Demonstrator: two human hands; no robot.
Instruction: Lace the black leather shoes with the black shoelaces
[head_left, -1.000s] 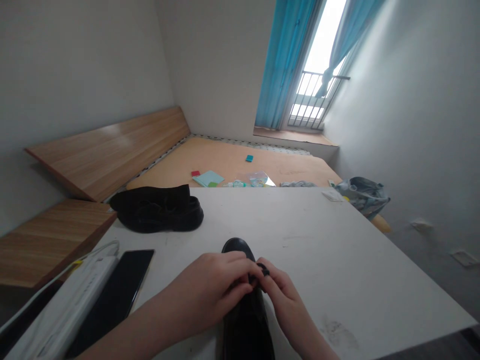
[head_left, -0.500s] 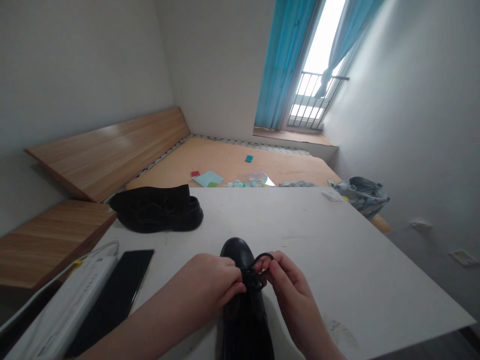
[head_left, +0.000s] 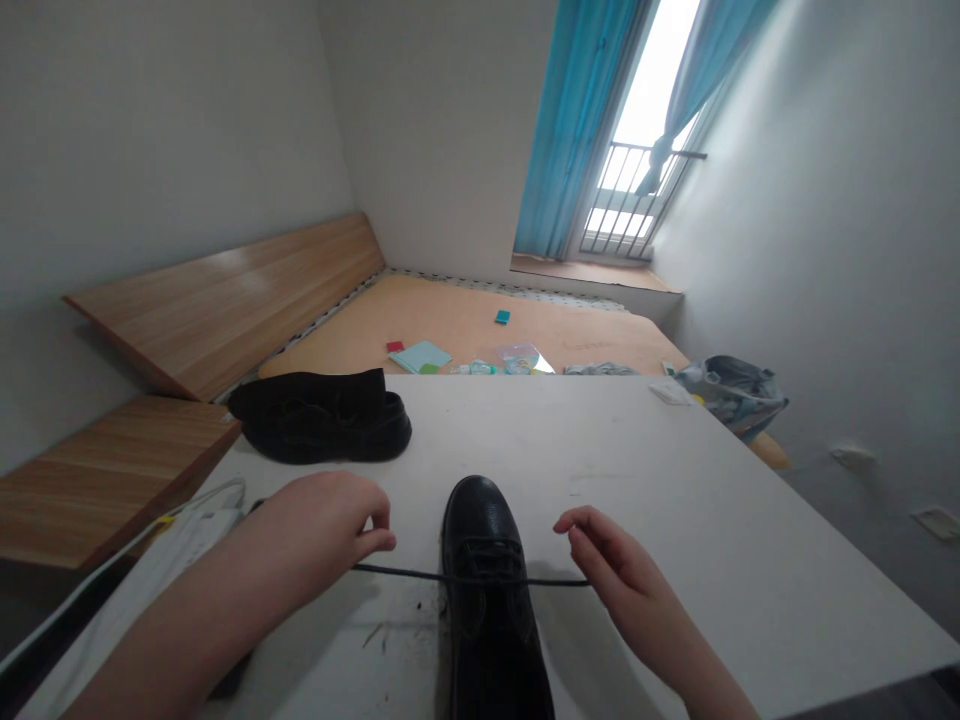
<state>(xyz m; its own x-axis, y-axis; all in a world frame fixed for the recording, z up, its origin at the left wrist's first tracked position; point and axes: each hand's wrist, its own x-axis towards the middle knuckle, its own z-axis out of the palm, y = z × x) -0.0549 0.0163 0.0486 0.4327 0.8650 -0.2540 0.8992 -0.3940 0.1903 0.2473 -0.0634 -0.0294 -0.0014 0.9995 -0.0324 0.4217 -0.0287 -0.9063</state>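
Logged: my left hand (head_left: 319, 520) and right hand (head_left: 622, 565) pinched a black shoelace (head_left: 405, 571) taut across a black shoe (head_left: 484, 530), with white tabletop (head_left: 675, 480) running out past my fingers to its edge.

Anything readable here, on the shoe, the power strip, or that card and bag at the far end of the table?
Black leather shoe: no text visible.
White power strip: none readable.
Small white card: too small to read.
Grey plastic bag: markings too blurred to read.
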